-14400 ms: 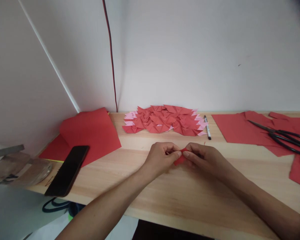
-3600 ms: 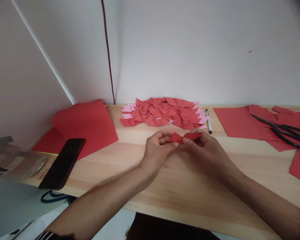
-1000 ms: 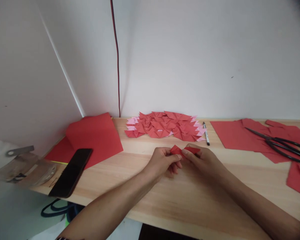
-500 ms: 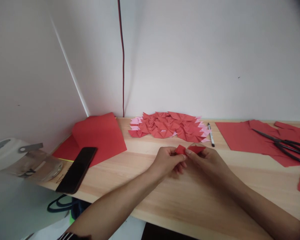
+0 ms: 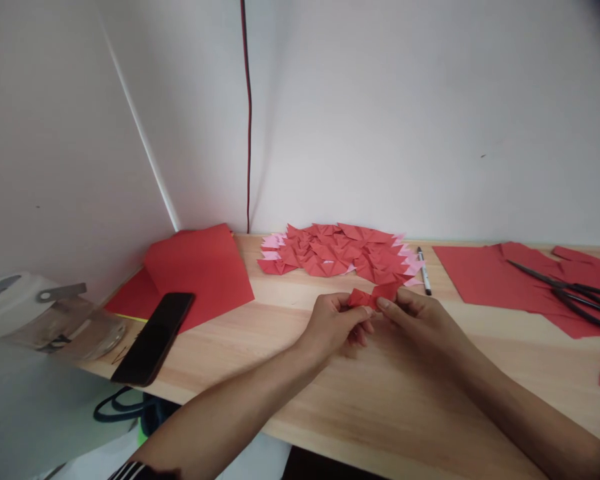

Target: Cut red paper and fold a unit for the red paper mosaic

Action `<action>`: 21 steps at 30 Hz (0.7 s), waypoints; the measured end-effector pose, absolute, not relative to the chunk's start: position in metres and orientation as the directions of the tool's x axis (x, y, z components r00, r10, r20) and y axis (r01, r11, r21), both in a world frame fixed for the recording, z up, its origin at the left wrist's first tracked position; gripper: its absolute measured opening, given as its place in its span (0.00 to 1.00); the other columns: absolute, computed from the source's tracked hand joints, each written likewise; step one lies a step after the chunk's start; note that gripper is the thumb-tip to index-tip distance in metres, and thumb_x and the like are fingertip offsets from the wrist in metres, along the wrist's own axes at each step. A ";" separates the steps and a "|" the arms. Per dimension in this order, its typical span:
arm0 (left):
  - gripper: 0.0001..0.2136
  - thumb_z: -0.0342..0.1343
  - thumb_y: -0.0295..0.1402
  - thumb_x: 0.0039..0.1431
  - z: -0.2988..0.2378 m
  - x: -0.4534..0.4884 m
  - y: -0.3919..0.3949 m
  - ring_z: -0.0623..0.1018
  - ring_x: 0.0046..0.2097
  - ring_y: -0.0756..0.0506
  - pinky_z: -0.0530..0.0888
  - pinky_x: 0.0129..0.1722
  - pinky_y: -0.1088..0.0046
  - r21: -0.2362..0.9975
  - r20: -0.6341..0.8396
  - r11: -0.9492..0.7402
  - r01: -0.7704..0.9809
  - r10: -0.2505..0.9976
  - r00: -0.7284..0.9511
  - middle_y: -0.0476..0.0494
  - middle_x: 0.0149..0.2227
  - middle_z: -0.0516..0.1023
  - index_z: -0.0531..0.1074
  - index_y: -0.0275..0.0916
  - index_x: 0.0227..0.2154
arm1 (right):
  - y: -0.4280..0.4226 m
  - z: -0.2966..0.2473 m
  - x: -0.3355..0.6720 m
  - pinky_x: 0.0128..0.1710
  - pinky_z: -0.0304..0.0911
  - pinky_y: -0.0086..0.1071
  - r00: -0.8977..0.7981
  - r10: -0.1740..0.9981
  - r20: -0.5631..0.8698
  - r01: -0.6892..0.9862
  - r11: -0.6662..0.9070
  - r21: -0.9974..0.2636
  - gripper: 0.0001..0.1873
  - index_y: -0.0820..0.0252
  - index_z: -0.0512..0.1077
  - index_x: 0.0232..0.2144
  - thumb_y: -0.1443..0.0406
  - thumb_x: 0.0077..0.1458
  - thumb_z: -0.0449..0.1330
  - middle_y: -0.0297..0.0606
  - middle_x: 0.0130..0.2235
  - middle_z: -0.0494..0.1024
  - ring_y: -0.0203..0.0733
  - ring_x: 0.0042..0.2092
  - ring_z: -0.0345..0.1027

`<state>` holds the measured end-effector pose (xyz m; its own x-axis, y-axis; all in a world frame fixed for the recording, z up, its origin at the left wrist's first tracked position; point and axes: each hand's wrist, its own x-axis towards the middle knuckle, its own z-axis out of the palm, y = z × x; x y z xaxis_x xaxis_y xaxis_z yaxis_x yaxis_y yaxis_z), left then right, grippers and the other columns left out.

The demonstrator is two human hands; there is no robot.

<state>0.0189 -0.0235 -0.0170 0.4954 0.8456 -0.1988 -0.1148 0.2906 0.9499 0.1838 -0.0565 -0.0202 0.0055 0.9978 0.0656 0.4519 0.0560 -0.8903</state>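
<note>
Both hands meet over the middle of the wooden table (image 5: pixel 390 393) and pinch a small folded red paper piece (image 5: pixel 375 295) between them. My left hand (image 5: pixel 333 323) grips its left end with thumb and fingers curled. On the right end, my right hand (image 5: pixel 420 319) is closed with the thumb on top. The piece is held just above the tabletop. Behind it lies a pile of folded red and pink paper pieces (image 5: pixel 337 250).
A black phone (image 5: pixel 154 337) lies on red paper sheets (image 5: pixel 190 273) at the left. A pen (image 5: pixel 424 270) sits right of the pile. Red paper sheets and scraps (image 5: pixel 485 277) with black scissors (image 5: pixel 575 293) lie at the right. A red cable (image 5: pixel 247 113) runs down the wall.
The hands have turned the red piece slightly, its right end now tilted up. The camera view shifted a little to the left.
</note>
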 end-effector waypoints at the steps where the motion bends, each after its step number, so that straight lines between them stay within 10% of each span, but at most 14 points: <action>1: 0.08 0.59 0.33 0.48 -0.017 0.019 -0.023 0.67 0.16 0.55 0.60 0.16 0.80 0.951 -0.199 0.289 -0.111 0.844 0.498 0.48 0.19 0.71 0.72 0.31 0.25 | -0.057 -0.019 0.183 0.26 0.54 0.30 0.013 0.997 0.071 0.461 0.057 -0.886 0.22 0.58 0.66 0.21 0.49 0.56 0.53 0.32 0.22 0.65 0.37 0.27 0.58; 21: 0.10 0.58 0.36 0.50 -0.020 0.021 -0.027 0.66 0.15 0.56 0.59 0.14 0.81 0.972 -0.166 0.229 -0.055 0.831 0.532 0.49 0.19 0.71 0.69 0.33 0.22 | -0.061 -0.020 0.177 0.32 0.58 0.32 -0.010 1.000 0.004 0.230 0.006 -0.973 0.18 0.58 0.70 0.26 0.50 0.54 0.58 0.35 0.27 0.73 0.40 0.32 0.65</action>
<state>0.0210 -0.0267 -0.0198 0.5316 0.8305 -0.1660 -0.0549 0.2293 0.9718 0.1774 -0.0610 -0.0202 -0.0100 0.9999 0.0042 0.2304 0.0064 -0.9731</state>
